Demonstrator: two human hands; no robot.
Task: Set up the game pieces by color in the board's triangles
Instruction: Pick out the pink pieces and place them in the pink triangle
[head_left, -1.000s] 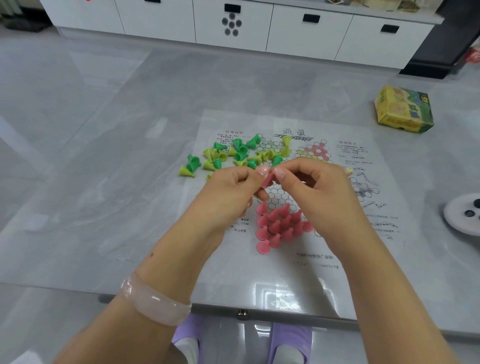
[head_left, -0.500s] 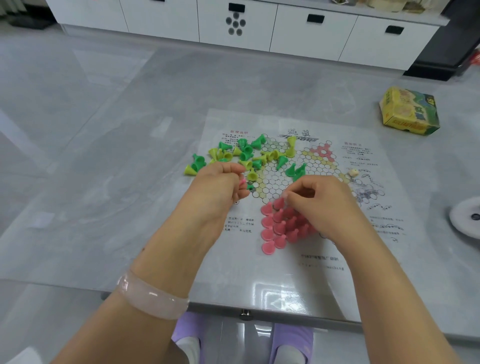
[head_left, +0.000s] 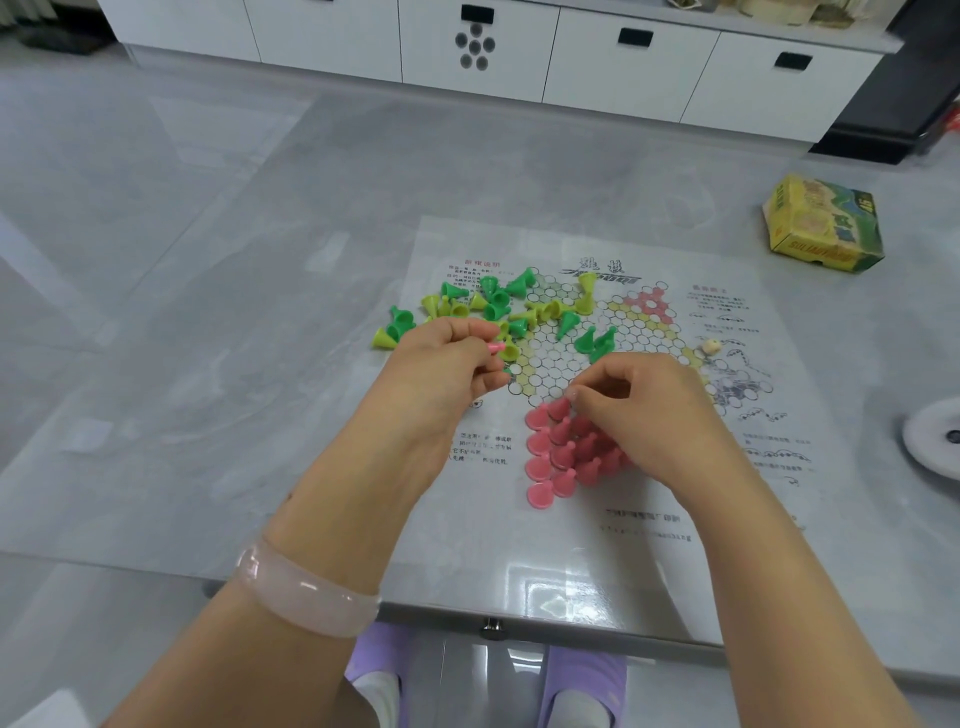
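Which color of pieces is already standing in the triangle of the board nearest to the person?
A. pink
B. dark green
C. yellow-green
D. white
A: the pink pieces stand packed together in the near triangle of the board under the right hand, while the green and yellow-green pieces lie loose in a heap at the far left of the board.

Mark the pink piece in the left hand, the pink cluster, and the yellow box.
pink piece (head_left: 495, 346), head view, its exposed tip.
pink cluster (head_left: 550, 452), head view, a middle piece's base.
yellow box (head_left: 823, 226), head view, top face.
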